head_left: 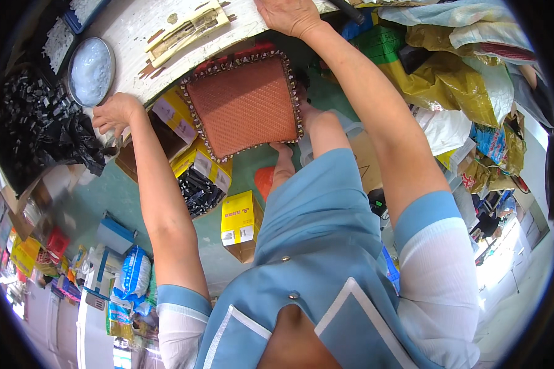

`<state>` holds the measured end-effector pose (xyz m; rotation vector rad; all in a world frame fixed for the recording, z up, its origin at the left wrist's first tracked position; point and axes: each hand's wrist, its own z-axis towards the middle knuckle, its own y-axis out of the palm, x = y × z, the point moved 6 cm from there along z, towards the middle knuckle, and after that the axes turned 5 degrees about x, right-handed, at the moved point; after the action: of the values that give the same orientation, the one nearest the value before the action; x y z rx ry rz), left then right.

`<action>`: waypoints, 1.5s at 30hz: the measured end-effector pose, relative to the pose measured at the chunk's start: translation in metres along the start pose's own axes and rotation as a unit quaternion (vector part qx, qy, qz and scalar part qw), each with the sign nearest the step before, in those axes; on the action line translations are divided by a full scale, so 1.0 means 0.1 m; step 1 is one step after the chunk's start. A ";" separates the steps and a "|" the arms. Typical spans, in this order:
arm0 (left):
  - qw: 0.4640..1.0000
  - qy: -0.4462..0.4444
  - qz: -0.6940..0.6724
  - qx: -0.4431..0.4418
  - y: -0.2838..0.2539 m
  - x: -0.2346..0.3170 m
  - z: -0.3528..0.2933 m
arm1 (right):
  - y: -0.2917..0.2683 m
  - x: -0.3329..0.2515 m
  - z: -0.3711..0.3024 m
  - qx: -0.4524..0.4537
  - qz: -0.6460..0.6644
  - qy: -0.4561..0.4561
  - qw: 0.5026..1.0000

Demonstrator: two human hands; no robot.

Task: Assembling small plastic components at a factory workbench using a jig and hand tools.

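My left hand [117, 114] is at the corner of the worn white tabletop [194, 58], just below a round metal bowl [91, 72] of clear, whitish small pieces. Its fingers are bent loosely and a little apart, with nothing visible in them. Against the table's front edge rests my right hand [289, 15]; its fingertips run out of the picture at the top. Between the hands, a cream-coloured long fixture [188, 32] lies on the tabletop. A square red-brown woven seat cushion [243, 104] with a frilled patterned border stands below the table edge, between my arms.
Black small parts [34, 107] and a black plastic bag [74, 138] are heaped at the left. Yellow cartons [240, 215] stand on the green floor, one holding black parts [197, 192]. Olive and white sacks [455, 80] pile up at the right. A dark rod [348, 9] juts over the table's edge.
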<state>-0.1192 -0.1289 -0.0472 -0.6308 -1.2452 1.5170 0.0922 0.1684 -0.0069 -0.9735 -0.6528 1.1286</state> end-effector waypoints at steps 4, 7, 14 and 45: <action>1.000 0.001 -0.001 0.000 -0.01 0.02 -0.02 | -0.01 0.01 0.00 0.005 -0.025 -0.011 1.000; 1.000 0.004 0.000 -0.006 -0.02 0.03 -0.04 | 0.03 0.03 -0.02 -0.006 0.022 0.005 1.000; 1.000 0.002 0.001 0.005 0.01 0.02 0.00 | 0.00 0.01 0.00 0.039 -0.039 -0.025 0.998; 0.999 -0.010 0.026 0.016 -0.03 -0.08 0.02 | -0.83 1.13 0.39 0.040 -0.045 0.134 0.989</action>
<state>-0.1172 -0.1371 -0.0454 -0.6318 -1.2253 1.5865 0.1322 0.2775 0.0808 -0.9957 -0.4268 0.9161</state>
